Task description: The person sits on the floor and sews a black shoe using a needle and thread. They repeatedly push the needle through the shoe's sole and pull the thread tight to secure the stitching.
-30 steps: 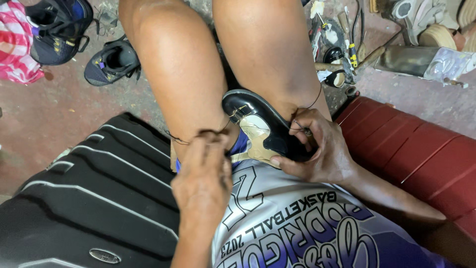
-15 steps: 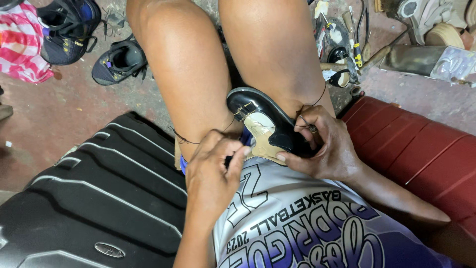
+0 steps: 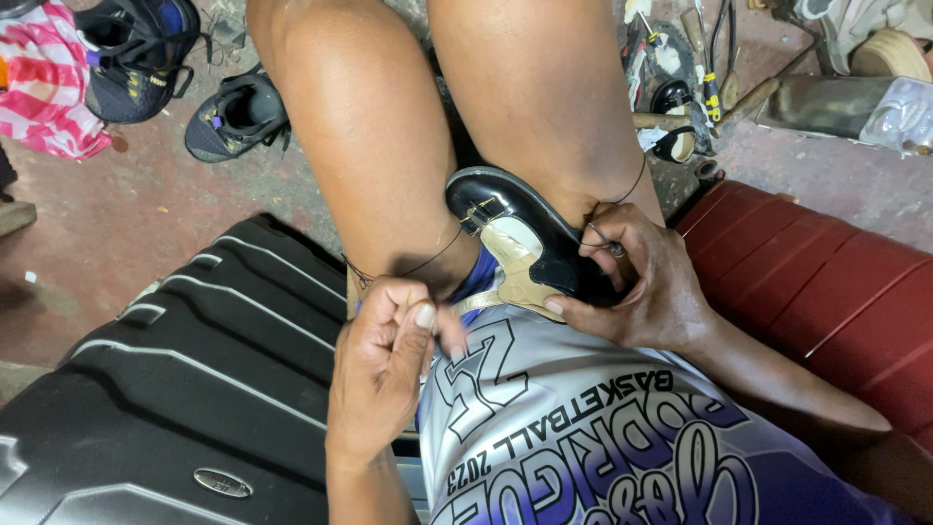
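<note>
Your left fingers [image 3: 403, 326] are pinched shut on a thin dark thread [image 3: 428, 261] that runs taut across your left thigh to the shoe [image 3: 530, 243]. Your right fingers [image 3: 622, 248] are curled tight around the shoe's rear end, thumb pressing the tan insole, with another length of thread looped over them. The shoe is black, wedged sole-up between your thighs, just above the hem of your jersey [image 3: 583, 437]. Your left hand [image 3: 384, 369] sits low beside your left thigh; your right hand [image 3: 641, 287] is against the right one.

You sit on a ribbed red seat [image 3: 826, 292]. A black hard-shell suitcase [image 3: 175, 389] lies just beside your left side. The floor [image 3: 126, 224] is worn reddish concrete. Two dark sneakers [image 3: 233, 117] and a pink striped cloth [image 3: 44, 87] lie on it at the upper left; hand tools [image 3: 700, 68] are scattered at the upper right.

Compared with half a second ago, your left hand has drawn down and away from the shoe, and the thread now stretches longer across the thigh. Your right hand has kept its grip, and the shoe has not moved.
</note>
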